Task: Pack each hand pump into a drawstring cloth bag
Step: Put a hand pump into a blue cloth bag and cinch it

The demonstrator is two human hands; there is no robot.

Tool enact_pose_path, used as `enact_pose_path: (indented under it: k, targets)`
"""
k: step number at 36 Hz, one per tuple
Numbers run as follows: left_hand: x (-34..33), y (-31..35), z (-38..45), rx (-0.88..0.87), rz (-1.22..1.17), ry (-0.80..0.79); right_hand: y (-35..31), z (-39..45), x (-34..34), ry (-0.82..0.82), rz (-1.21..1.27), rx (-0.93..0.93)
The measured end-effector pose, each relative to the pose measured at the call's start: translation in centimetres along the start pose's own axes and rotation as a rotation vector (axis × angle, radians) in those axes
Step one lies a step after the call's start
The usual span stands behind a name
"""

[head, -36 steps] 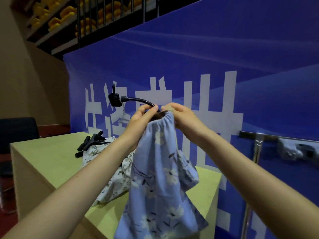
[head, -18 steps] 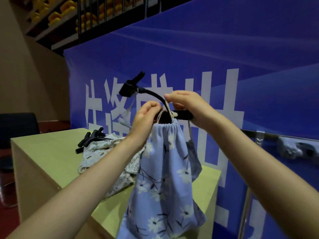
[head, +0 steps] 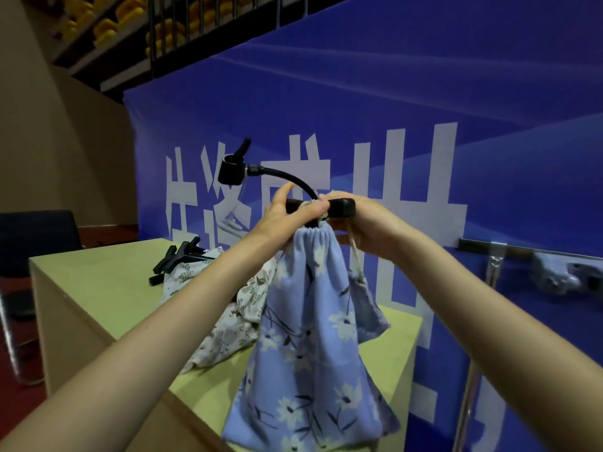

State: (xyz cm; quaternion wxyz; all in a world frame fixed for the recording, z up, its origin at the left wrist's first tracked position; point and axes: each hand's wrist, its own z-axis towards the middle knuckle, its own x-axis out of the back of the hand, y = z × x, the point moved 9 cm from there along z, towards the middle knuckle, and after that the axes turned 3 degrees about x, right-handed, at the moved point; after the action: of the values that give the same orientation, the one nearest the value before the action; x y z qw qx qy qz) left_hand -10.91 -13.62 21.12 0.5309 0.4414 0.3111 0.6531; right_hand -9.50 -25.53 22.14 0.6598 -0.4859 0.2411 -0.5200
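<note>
I hold the blue floral bag (head: 310,347) above the counter (head: 98,288), my left hand (head: 287,216) pinching its gathered neck, right hand (head: 365,226) gripping the cord; pump (head: 280,177) body hidden inside

Dim indoor light, soft focus, wide-angle bend.
The blue banner (head: 424,93) carries a pale sheen across its upper part. Shadows are faint on the table (head: 98,282). Near forearms swell at the bottom edges; the metal bracket (head: 567,278) at far right looks smeared.
</note>
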Motion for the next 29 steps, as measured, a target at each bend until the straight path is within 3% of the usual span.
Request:
enact_pose_path:
  k: [8,16,19,22,25,29]
  targets:
    - [0.6,-1.1,0.1,0.080,-0.103,-0.033,-0.2,0.1,-1.0,-0.004,0.050,0.087]
    - [0.4,0.2,-0.8,-0.005,-0.143,0.061,-2.2,-0.4,-0.8,0.088,-0.258,0.291]
    - [-1.1,0.4,-1.2,-0.045,-0.222,-0.062,-3.0,-0.9,-0.3,0.132,-0.304,0.319]
    - [-3.2,1.5,-1.7,-0.062,-0.318,-0.214,-3.8,-1.2,1.2,0.173,-0.261,0.297]
    - [-4.7,2.0,-1.5,-0.038,-0.385,-0.258,-4.5,-1.7,2.9,0.175,-0.141,0.222]
    - [-7.6,4.8,-2.0,-0.001,-0.282,-0.313,-4.6,-2.6,4.3,0.129,0.075,0.066]
